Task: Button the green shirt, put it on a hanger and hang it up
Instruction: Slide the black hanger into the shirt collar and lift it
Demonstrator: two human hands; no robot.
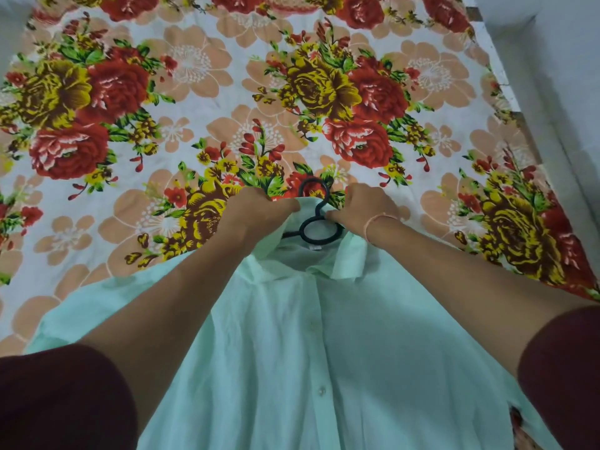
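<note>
Mint cotton, thin and slightly see-through: green shirt lies front-up on the bed, collar at the far end, hem running out of view toward the person. Fabric softly creased, no hard folds. Small pale round buttons down the centre placket; the ones visible look fastened.

Hanger is black, thin round-section, with a curved hook and a ring-shaped loop at the neck. Hook and ring stick out of the collar opening; the shoulder bars are inside the shirt, hidden.

Left hand: fingers curled, gripping the left side of the collar, bunching the cloth. Right hand: fingertips pinching the collar edge just beside the hanger's neck. It may also touch the hanger stem, but I can't tell from this angle. Thin pinkish thread round the right wrist.

Both forearms bare, dark maroon sleeves at the near edge.

Under it all is a bedsheet, flat woven print: big red and yellow roses, peach blossoms, green leaves on white. Plain grey surface beyond the sheet's right edge.
</note>
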